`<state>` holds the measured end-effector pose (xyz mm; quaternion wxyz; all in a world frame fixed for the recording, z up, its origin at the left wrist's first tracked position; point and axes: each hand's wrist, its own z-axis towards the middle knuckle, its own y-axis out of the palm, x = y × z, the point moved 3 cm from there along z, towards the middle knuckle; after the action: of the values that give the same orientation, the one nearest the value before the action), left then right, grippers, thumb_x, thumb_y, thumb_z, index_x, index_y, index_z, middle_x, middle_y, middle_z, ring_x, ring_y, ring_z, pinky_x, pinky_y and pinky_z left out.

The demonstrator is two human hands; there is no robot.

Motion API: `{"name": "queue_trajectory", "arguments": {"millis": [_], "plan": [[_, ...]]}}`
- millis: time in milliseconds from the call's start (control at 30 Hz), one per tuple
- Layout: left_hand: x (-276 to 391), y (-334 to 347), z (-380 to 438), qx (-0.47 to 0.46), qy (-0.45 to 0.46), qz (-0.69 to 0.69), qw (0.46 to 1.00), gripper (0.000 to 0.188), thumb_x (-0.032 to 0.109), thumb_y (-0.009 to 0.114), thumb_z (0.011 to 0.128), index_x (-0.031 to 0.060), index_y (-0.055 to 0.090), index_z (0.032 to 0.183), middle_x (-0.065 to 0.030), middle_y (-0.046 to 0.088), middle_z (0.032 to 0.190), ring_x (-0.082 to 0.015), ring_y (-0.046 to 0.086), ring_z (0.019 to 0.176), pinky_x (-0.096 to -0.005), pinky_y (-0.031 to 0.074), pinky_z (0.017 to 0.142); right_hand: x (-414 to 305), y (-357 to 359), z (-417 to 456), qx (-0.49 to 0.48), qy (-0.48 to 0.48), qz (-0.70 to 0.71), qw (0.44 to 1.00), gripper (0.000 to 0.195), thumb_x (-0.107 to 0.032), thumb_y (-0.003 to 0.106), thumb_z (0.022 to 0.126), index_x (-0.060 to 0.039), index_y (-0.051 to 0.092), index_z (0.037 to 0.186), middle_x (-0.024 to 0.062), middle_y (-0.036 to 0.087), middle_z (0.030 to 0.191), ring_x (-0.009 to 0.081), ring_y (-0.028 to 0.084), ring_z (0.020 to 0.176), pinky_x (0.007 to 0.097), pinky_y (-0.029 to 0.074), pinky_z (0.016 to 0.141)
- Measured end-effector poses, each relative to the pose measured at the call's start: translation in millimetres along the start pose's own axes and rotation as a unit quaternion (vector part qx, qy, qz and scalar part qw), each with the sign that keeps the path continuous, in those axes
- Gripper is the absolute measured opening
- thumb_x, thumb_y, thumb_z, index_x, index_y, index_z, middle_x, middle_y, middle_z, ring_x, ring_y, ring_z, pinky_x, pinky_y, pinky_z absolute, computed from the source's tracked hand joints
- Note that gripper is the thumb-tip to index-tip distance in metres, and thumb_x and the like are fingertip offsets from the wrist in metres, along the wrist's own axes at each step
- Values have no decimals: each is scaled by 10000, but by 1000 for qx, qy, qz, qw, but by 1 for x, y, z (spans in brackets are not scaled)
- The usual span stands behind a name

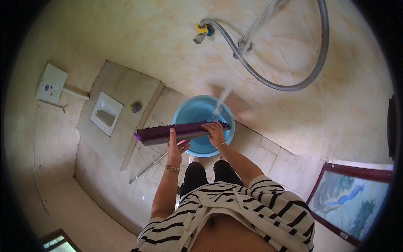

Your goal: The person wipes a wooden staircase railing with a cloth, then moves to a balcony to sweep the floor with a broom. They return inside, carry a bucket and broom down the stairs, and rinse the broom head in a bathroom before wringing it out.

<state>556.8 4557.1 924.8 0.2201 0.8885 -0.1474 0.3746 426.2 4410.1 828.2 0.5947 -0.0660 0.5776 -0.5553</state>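
A flat mop head with a purple shaggy pad (185, 129) is held level over a light blue plastic basin (177, 117). My left hand (175, 150) grips its grey underside left of the middle, thumb across the edge, fingers spread near a pink part. From there a metal pole (151, 166) slants down to the left. My right hand (216, 134) grips the pad toward its right end, fingers over the purple fibres. A stream of water (224, 96) falls from above into the basin, just behind the right end of the pad.
A braided hose (302, 86) loops from a yellow-handled tap (203, 30) on the wall. A squat toilet (107, 113) is set in a raised platform at left, with a dark lump (136, 107) nearby. A door with a painted panel (349, 201) stands at right.
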Motion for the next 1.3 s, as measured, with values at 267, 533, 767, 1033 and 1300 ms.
{"name": "queue_trajectory", "arguments": {"millis": [267, 533, 767, 1033, 1300], "plan": [[-35, 5, -11, -3, 67, -90, 994, 243, 202, 444, 880, 23, 546, 1010, -98, 598, 928, -227, 605, 873, -368, 532, 774, 16, -25, 15, -83, -13, 109, 990, 607, 83, 548, 597, -101, 525, 1176, 101, 509, 1197, 280, 460, 1145, 420, 339, 989], [-46, 28, -21, -29, 120, -87, 988, 223, 118, 469, 857, -2, 546, 1028, -92, 567, 1004, -214, 578, 925, -390, 517, 829, 80, -21, 41, -17, 344, 486, 803, 419, 41, 449, 737, -17, 552, 1139, 91, 611, 1066, 182, 570, 949, 279, 427, 858], [-65, 17, -35, 22, 112, -105, 988, 257, 111, 449, 873, -28, 536, 1071, -89, 550, 1063, -206, 551, 978, -366, 461, 884, -109, -54, 50, -185, 28, 375, 908, 318, -198, 476, 904, -72, 516, 1194, 91, 517, 1231, 218, 504, 1123, 354, 358, 976], [-73, 2, -56, -82, 117, -142, 980, 254, 110, 442, 867, -40, 552, 1040, -103, 573, 1059, -212, 557, 995, -355, 430, 905, -112, -40, 54, -257, -100, 196, 941, 447, -352, 404, 925, -154, 388, 1326, 38, 362, 1384, 208, 266, 1313, 481, 75, 1079], [-64, 3, -88, -77, 161, -137, 974, 273, 46, 472, 814, 18, 564, 1069, -92, 574, 1095, -250, 557, 1012, -463, 434, 929, 42, -5, 61, -288, 152, -80, 942, 493, -456, 287, 914, -186, 385, 1315, 67, 311, 1403, 275, 322, 1264, 521, 214, 1023]]}}
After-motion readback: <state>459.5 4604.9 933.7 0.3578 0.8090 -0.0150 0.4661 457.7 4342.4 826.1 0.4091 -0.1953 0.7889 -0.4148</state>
